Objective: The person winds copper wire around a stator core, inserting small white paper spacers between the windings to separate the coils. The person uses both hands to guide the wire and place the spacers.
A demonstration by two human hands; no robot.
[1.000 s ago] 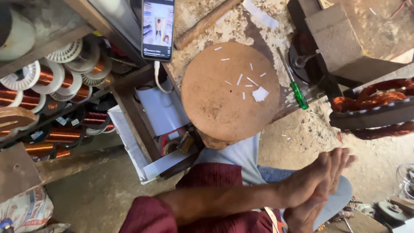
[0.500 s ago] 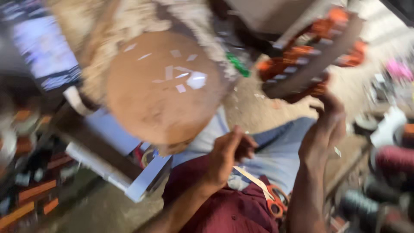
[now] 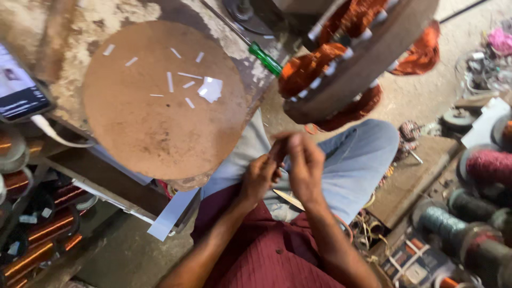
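Note:
My left hand (image 3: 260,180) and my right hand (image 3: 305,164) meet over my lap, above the blue trousers (image 3: 354,160). The fingertips of both pinch one small dark piece between them, too small to identify. A thin pale blade (image 3: 289,199) lies on my lap just below the hands. Above them hangs a wound stator (image 3: 341,69) with orange copper coils and a dark outer ring. To its left, a round brown board (image 3: 160,101) rests on the bench with a few white paper slips (image 3: 210,88) on it.
A green-handled screwdriver (image 3: 265,58) lies at the bench edge beside the board. A phone (image 3: 18,90) with a white cable sits far left, over shelves of copper wire spools (image 3: 37,234). Wire reels (image 3: 488,165) and clutter crowd the floor on the right.
My right hand has come down from the stator to join the left hand over my lap. The view has swung, so the stator now sits at the top centre.

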